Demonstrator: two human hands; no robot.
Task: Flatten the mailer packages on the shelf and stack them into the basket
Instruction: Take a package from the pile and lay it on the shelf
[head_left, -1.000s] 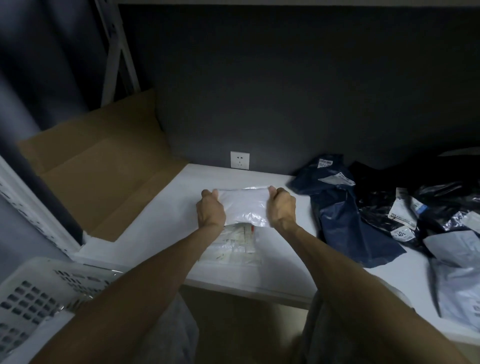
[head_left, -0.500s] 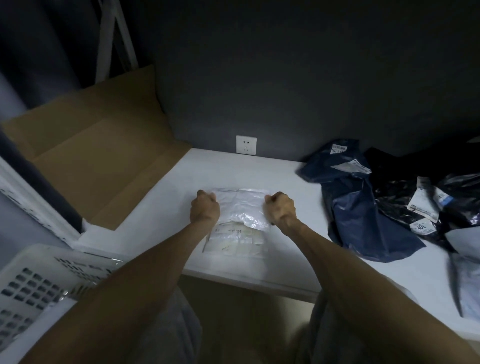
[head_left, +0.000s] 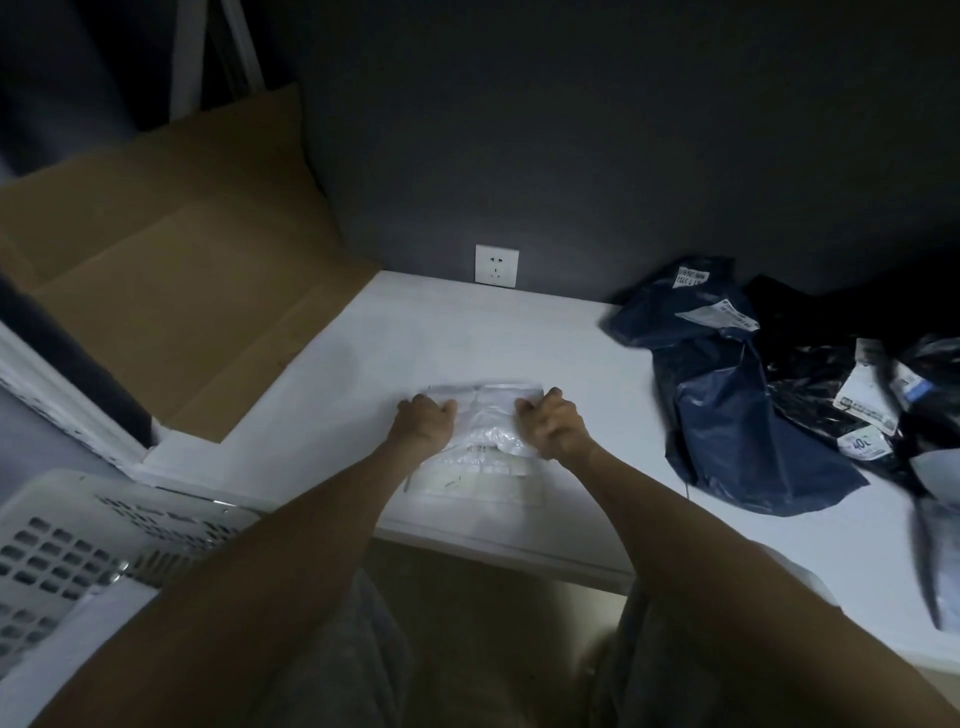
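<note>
White mailer (head_left: 485, 415), centre frame on shelf (head_left: 415, 332) | left hand (head_left: 423, 423), right hand (head_left: 550, 428) apart, each curled on a side edge | risk: slick film may slip, trapped air re-puff | basket (head_left: 78, 540) lower left

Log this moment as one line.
step: flatten | left hand: grips mailer | right hand: grips mailer | mailer: on shelf | basket: beside shelf
</note>
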